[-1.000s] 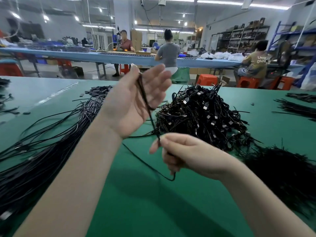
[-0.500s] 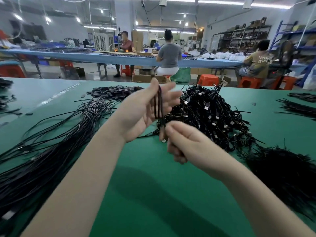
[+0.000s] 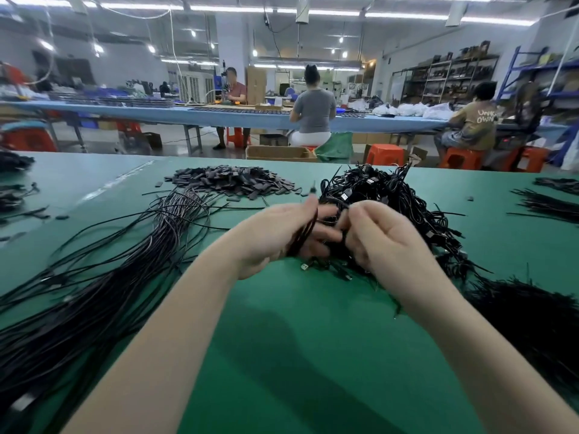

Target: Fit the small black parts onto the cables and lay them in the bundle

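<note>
Green surface [image 3: 282, 355] spread beneath everything. Left of the grip, long loose cables [image 3: 103, 277] fanned out, presumably awaiting parts. Right of and behind the grip, heaped bundle [image 3: 391, 208] of coiled cables, likely the finished pile. Beyond the grip, small black parts [image 3: 232, 183] piled within reach. Left hand [image 3: 275, 236] wrapped around a coiled cable [image 3: 305, 231], grip closed on it; right hand [image 3: 379, 236] curled close, seemingly pinching that cable, contact hidden.

Matt green mat over worktop [image 3: 282, 355]; glossy black sheathing on cables [image 3: 103, 277]; dull matt black parts [image 3: 232, 183].
</note>
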A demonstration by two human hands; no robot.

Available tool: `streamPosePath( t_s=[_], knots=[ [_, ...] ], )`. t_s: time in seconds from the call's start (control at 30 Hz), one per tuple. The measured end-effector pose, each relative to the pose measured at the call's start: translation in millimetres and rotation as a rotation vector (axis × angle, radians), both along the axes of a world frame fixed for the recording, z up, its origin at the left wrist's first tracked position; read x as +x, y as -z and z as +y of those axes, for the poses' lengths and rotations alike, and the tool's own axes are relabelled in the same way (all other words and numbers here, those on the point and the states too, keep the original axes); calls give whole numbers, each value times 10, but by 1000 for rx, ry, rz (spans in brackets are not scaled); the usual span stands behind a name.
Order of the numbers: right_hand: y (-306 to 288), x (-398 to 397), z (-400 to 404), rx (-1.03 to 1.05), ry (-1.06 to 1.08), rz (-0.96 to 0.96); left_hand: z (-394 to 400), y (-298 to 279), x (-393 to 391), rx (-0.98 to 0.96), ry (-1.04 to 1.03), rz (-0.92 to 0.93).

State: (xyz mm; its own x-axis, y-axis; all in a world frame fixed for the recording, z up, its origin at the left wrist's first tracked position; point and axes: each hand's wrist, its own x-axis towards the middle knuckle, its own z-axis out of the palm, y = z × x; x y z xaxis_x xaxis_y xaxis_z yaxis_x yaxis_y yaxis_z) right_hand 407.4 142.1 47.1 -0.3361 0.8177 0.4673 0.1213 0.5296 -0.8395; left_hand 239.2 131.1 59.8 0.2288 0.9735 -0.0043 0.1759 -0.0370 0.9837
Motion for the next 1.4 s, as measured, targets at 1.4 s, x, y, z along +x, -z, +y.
streamPosePath(
  t_s=[1.4],
  knots=[
    [345, -153, 24, 83, 86, -266, 25, 118, 279, 126, -173, -167]
  ],
)
